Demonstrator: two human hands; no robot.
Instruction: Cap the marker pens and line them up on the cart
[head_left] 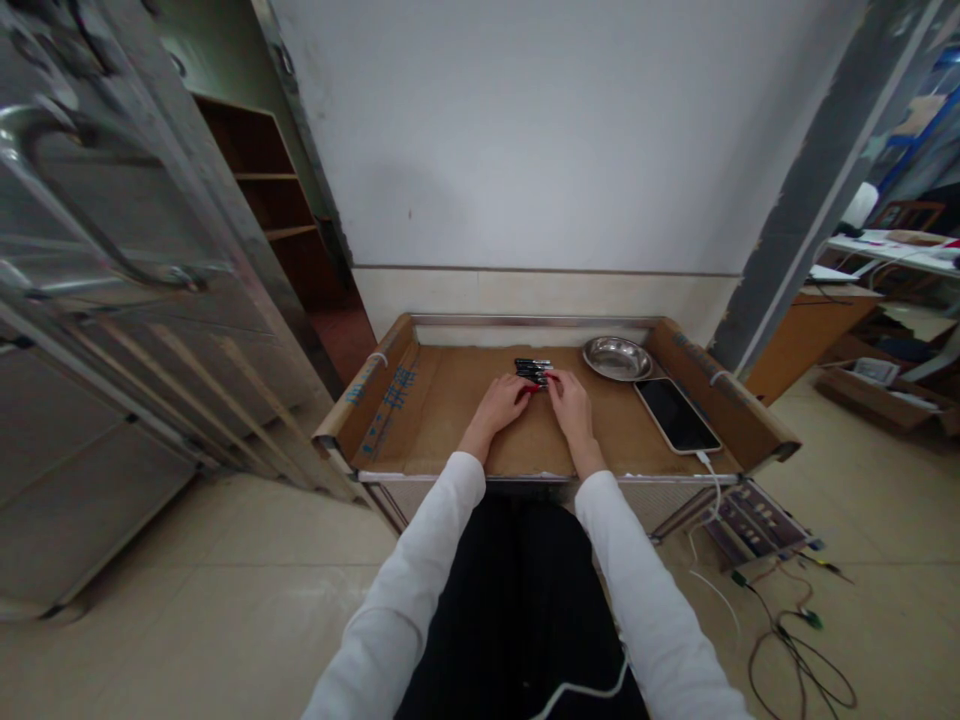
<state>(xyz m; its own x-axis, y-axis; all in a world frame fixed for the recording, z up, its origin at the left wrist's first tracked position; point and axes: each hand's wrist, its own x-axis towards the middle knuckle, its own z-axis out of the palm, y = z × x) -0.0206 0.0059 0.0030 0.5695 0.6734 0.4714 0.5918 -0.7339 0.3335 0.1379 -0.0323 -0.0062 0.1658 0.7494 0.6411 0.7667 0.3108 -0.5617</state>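
The only view, head-worn, looks forward and down from above and behind the near edge of the bench [450, 420]; it faces the far edge and the wall [570, 130] beyond. It sits fairly near (all four corners fit inside).

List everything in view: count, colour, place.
pens: several, black, tray's middle, partly hidden
bowl: one, silver, tray's far right
device: one, black screen, tray's right
cable: one, white, device's near end
tray: one, brown cardboard, in front
wall: one, white, ahead
metal door: one, grey, left
shelf: one, brown, beyond metal door
desk: one, brown, right
cardboard box: at least one, brown, right floor
boxy unit: one, purplish, right floor
cords: several, dark, right floor
trousers: one, black, below tray
left grip: one, white sleeve, at pens
right grip: one, white sleeve, at pens
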